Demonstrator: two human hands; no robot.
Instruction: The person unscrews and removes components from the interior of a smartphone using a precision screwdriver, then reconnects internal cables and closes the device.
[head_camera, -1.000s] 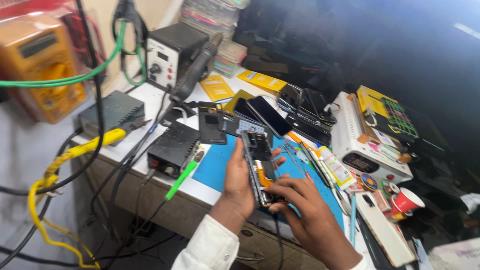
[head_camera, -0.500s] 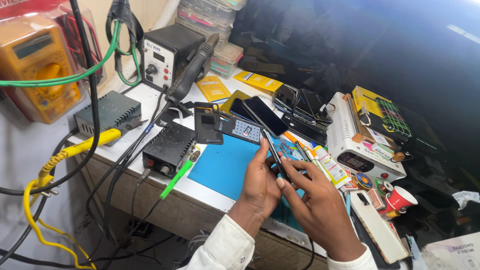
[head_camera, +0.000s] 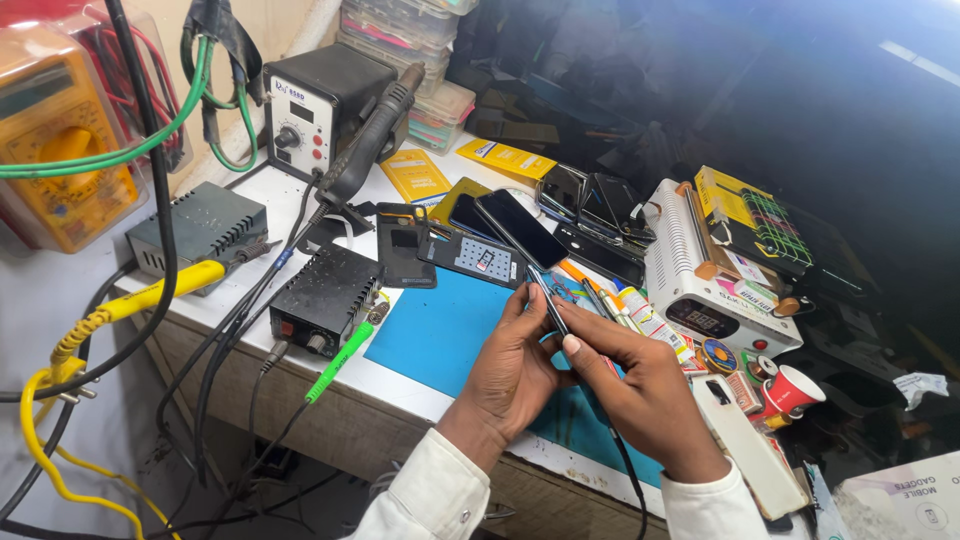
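Thin dark phone (head_camera: 548, 300) held edge-on above the blue work mat (head_camera: 440, 330), near the mat's right half, tilted so only its narrow side shows. Pinched from the left by the left hand (head_camera: 512, 368), fingers wrapped about its lower part, thumb up along the edge. Gripped from the right by the right hand (head_camera: 640, 388), fingertips (head_camera: 572, 345) pressed to the same edge just below the left thumb; both hands closed on the phone and touching each other. White sleeves at both wrists.

Just behind the phone, a small grey perforated plate (head_camera: 478, 260) and a black phone case (head_camera: 404, 244) lying flat at the mat's far edge. Beyond those, several dark phones (head_camera: 520, 228) fanned together, with yellow packets (head_camera: 414, 176) further back. Left of the mat, a black power box (head_camera: 326, 298) with a green-handled tool (head_camera: 338, 362) leaning at its front corner. Further left, a grey box (head_camera: 198, 226) and a yellow-handled cable (head_camera: 150, 297). At the back, a hot-air station (head_camera: 318, 105) with its handpiece (head_camera: 372, 130) slanted in the holder. Far left, a yellow multimeter (head_camera: 60, 150) in a clear tub. Right of the hands, a white heating machine (head_camera: 710, 285), a red cup (head_camera: 795, 390) and a white flat case (head_camera: 745, 445) close by the right wrist
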